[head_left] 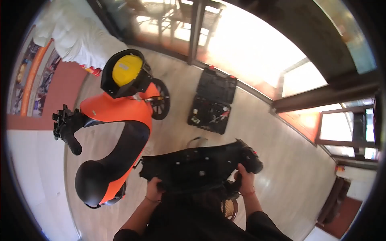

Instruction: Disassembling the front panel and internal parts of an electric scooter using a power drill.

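Observation:
A wide black plastic panel (201,166), with a few small bright spots on its face, is held level in front of my body. My left hand (155,189) grips its lower left edge, fingers mostly hidden behind it. At the lower right end, my right hand (244,179) is closed around a dark projecting part of the same panel. An orange and black scooter (116,109) stands to the left, close to the panel's left end. Its black front housing (108,76) surrounds a yellow dome-shaped piece (127,70).
An open black tool case (211,100) with tools lies on the wood-look floor (265,140) ahead. White fabric (80,36) is heaped at the far left. Glass doors with dark frames (194,32) line the far side. A brown bench-like object (335,201) stands at right.

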`<action>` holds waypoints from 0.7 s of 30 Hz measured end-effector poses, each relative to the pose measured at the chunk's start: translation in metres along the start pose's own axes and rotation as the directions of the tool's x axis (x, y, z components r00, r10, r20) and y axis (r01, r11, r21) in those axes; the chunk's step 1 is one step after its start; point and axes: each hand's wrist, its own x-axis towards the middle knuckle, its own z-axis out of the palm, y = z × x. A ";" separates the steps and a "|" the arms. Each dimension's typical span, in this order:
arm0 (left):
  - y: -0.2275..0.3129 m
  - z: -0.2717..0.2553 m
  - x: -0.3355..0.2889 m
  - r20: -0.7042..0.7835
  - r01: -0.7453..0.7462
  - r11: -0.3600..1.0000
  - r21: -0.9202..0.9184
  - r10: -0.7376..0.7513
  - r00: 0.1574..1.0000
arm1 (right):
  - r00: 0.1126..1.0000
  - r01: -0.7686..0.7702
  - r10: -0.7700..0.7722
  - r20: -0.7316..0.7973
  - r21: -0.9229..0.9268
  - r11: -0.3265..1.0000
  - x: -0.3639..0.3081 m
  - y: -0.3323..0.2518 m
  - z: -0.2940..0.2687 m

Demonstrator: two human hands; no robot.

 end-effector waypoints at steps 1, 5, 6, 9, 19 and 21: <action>-0.006 0.002 0.012 0.029 0.018 1.000 -0.020 -0.018 0.999 | 0.999 0.028 -0.025 -0.041 0.060 0.998 0.007 -0.007 -0.001; -0.023 0.068 0.045 -0.115 0.005 0.953 0.302 0.031 0.993 | 0.995 0.063 -0.078 0.064 0.205 0.977 0.065 0.000 -0.027; -0.028 0.082 0.059 -0.127 0.005 0.955 0.297 0.034 0.991 | 0.994 0.077 -0.095 0.062 0.245 0.967 0.078 0.002 -0.023; -0.038 0.076 0.111 -0.107 0.065 0.945 0.319 -0.032 0.994 | 0.988 -0.023 -0.040 0.147 0.407 0.913 0.120 0.012 -0.006; -0.033 0.038 0.327 0.135 0.110 0.925 0.363 -0.169 0.976 | 0.995 0.054 -0.080 0.056 0.378 0.924 0.265 0.111 0.041; -0.044 0.036 0.355 0.232 0.106 0.951 0.291 -0.177 0.957 | 0.982 0.124 -0.172 0.079 0.417 0.900 0.279 0.131 0.042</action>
